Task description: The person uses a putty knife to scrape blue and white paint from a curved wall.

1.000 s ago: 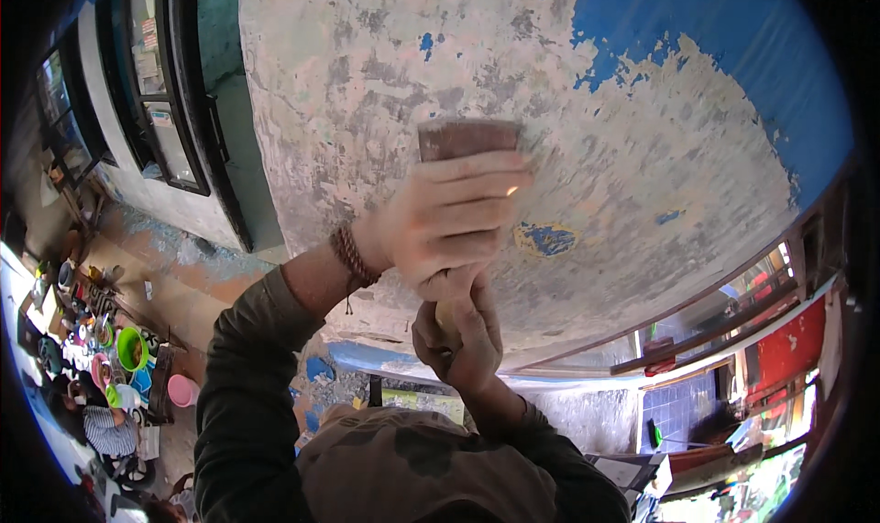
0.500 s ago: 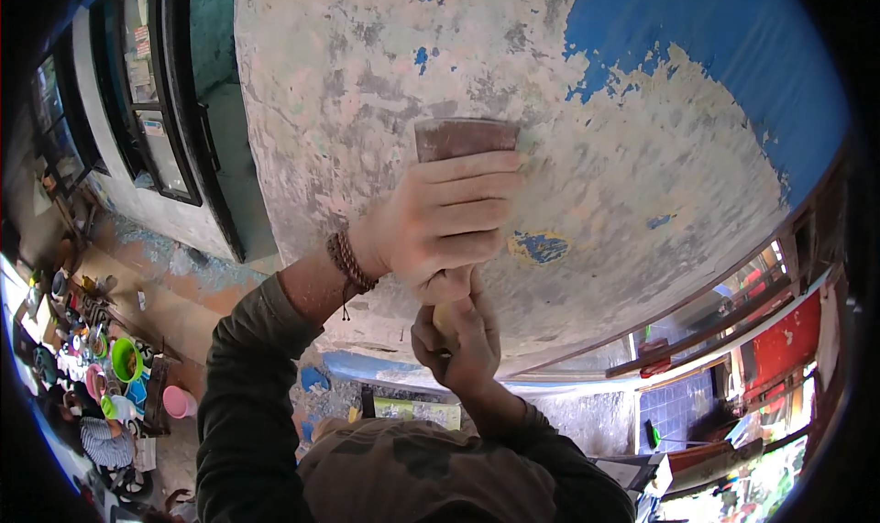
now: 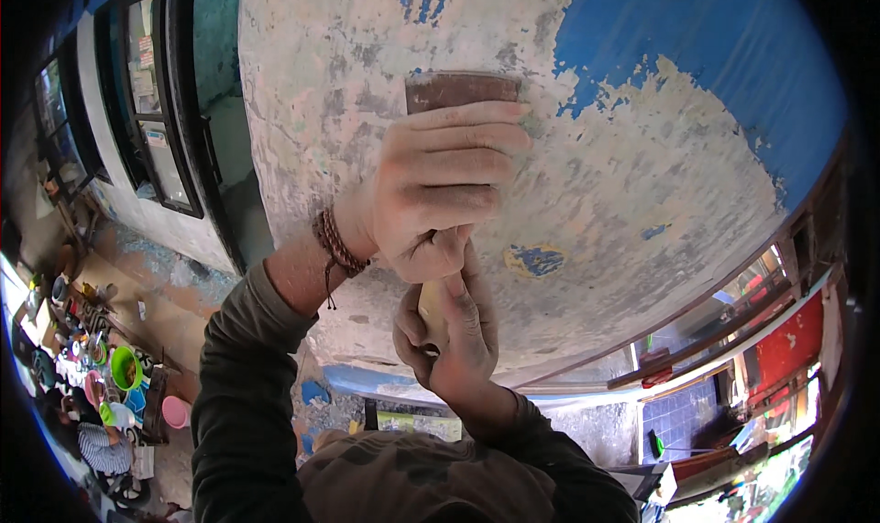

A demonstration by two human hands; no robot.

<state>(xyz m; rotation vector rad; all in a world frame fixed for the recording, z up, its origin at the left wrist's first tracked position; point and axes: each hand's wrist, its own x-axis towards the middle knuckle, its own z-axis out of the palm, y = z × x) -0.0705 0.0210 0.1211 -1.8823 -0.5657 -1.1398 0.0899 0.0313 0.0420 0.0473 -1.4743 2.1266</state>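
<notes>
A paint scraper (image 3: 461,92) with a wide, brownish metal blade lies against the wall (image 3: 385,170), its top edge near a bit of blue paint. My left hand (image 3: 445,179) is closed across the blade's lower part, fingers pressed side by side over it. Below it, my right hand (image 3: 458,335) grips the pale yellowish handle (image 3: 433,314). A braided bracelet (image 3: 337,243) circles my left wrist. Bare, mottled whitish-grey plaster surrounds both hands. An isolated blue paint patch (image 3: 538,261) lies to the right of them.
Blue paint (image 3: 706,46) covers the wall's upper right, with a ragged edge. A dark-framed window (image 3: 160,110) stands at the left. Farther off at lower left are a green basin (image 3: 126,367), a pink bucket (image 3: 176,411) and a person in a striped top (image 3: 103,448).
Both hands and the scraper have moved up the wall. The blade now reaches closer to the blue flecks above; both hands keep their hold.
</notes>
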